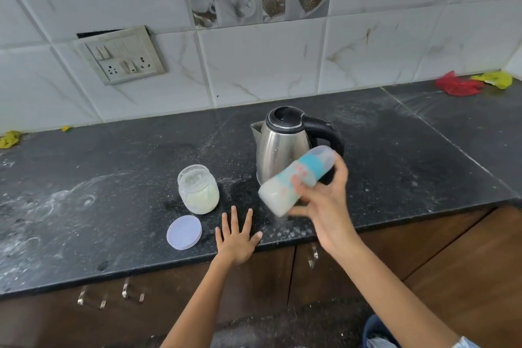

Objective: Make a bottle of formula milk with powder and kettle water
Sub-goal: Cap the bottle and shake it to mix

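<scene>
Two hands at work: the right hand (324,200) clutches the capped, tilted, blurred bottle (296,181) of milky mix just near the kettle (282,147), apparently shaking it, left hand (236,237) splayed flat on the counter (113,206), next checking for lumps.

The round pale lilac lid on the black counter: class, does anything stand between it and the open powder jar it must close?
Nothing visible does. The round pale lilac lid lies flat just in front of the open clear powder jar, with only bare black counter between them. The left hand rests beside the lid, to its right.
</scene>
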`<action>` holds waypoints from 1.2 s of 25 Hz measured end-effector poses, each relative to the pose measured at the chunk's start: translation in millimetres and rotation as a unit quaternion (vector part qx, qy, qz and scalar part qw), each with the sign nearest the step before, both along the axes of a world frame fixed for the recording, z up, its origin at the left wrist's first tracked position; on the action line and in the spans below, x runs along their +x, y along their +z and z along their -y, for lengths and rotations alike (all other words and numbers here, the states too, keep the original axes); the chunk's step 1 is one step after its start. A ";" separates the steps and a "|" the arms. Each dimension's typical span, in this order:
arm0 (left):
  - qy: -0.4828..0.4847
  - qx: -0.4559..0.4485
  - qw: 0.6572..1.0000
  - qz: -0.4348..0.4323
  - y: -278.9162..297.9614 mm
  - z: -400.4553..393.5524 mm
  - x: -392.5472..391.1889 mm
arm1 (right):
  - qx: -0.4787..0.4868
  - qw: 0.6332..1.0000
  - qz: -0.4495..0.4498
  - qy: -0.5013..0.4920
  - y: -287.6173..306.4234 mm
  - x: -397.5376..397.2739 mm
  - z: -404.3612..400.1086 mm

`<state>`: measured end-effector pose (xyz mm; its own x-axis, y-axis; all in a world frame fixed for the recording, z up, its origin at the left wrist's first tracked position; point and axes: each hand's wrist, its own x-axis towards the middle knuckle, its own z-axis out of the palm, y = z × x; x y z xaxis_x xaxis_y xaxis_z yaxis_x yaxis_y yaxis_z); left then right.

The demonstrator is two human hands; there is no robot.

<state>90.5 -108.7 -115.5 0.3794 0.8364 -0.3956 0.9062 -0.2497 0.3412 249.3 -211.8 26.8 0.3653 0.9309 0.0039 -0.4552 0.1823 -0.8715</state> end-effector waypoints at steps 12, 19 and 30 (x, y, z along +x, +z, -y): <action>0.025 -0.014 0.999 0.032 -3.0 -3.4 -2.3 | -0.039 0.997 0.024 0.066 -13.2 -18.3 19.6; 0.014 -0.022 0.999 0.019 -0.1 -2.2 -0.3 | -0.036 0.999 -0.008 0.012 -4.5 -5.9 5.6; 0.007 0.001 1.000 -0.011 -2.8 -2.7 -0.6 | -0.012 0.995 0.074 0.061 -1.6 -7.8 5.4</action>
<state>89.9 -106.0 -118.3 0.3589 0.8427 -0.4014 0.9169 -0.2377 0.3207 241.5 -217.2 25.2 0.2467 0.9687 0.0262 -0.3390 0.1116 -0.9341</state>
